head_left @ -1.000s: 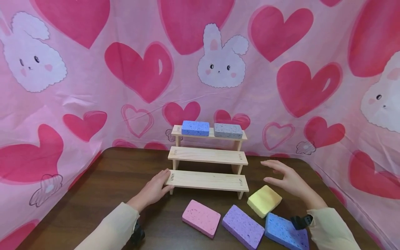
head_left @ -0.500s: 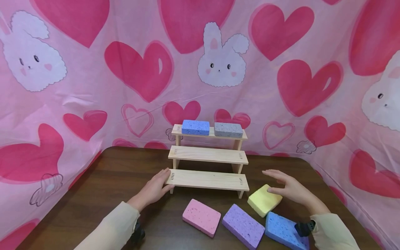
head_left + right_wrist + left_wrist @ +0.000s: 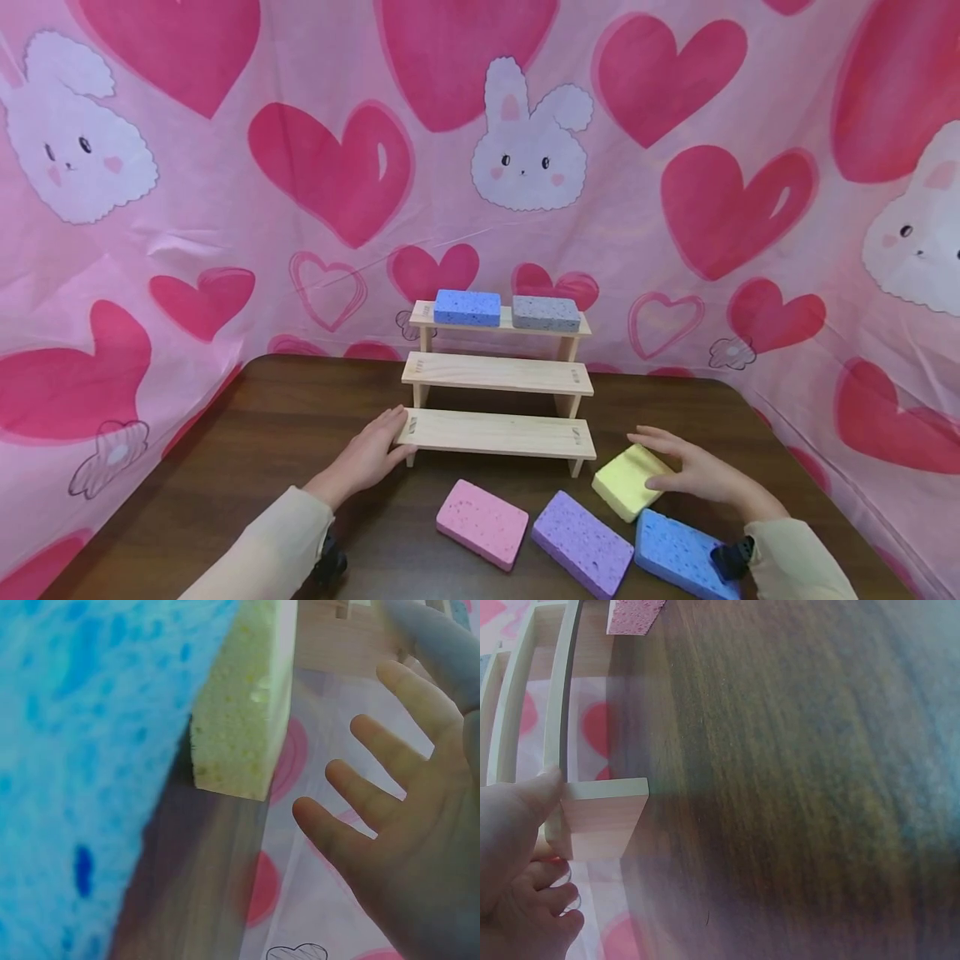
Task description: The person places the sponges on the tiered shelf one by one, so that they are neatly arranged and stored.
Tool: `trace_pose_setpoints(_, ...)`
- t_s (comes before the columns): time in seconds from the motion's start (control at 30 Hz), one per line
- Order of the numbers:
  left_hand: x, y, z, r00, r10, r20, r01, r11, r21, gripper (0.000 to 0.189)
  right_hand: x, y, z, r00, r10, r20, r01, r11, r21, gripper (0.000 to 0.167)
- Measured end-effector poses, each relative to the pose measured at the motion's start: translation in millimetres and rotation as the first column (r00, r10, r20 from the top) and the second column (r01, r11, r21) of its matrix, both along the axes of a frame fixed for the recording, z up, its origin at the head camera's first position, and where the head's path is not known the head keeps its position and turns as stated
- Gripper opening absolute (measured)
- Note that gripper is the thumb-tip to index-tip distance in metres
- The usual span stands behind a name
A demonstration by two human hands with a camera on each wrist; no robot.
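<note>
My left hand holds the left end of the bottom step of a three-tier wooden display stand. In the left wrist view its thumb lies on the step's front edge, with the fingers curled by the end. My right hand is over the right part of a yellow sponge, thumb and fingers spread apart. The right wrist view shows those fingers extended and apart from the sponge. A blue sponge lies under the right wrist, partly covered by the wrist camera.
A pink sponge and a purple sponge lie before the stand on the brown table. On the top step sit another blue sponge and a grey sponge. A pink heart-print cloth hangs behind.
My right hand has come down from beside the stand to over the yellow sponge. My left hand stays at the bottom step; the sponges have not moved.
</note>
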State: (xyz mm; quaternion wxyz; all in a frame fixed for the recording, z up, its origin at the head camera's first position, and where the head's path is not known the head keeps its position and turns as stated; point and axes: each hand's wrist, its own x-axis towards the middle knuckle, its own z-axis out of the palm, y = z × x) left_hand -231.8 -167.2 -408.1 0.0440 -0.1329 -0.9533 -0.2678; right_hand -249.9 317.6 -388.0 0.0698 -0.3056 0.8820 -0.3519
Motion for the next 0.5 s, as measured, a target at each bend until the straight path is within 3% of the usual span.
trace_pose_setpoints(0.1, 1.2, 0.1, 0.2, 1.0, 0.001, -0.001, -0.001, 1.0, 0.002, 0.063, 0.3, 0.5, -1.1, 0.998, -0.006, 0.065, 0.006, 1.0, 0.009, 0.063)
trace_pose_setpoints(0.33, 1.8, -0.7, -0.9, 1.0, -0.005, -0.007, 0.005, 1.0, 0.005, 0.063, -1.2, 1.8, -4.0, 0.995, 0.065, 0.073, -0.068, 0.997, 0.029, 0.065)
trace_pose_setpoints(0.5, 0.7, -0.8, -1.4, 1.0, -0.002, -0.005, 0.002, 1.0, 0.004, 0.063, -2.5, 0.9, -1.6, 0.985, 0.098, 0.139, -0.107, 0.992, 0.062, 0.07)
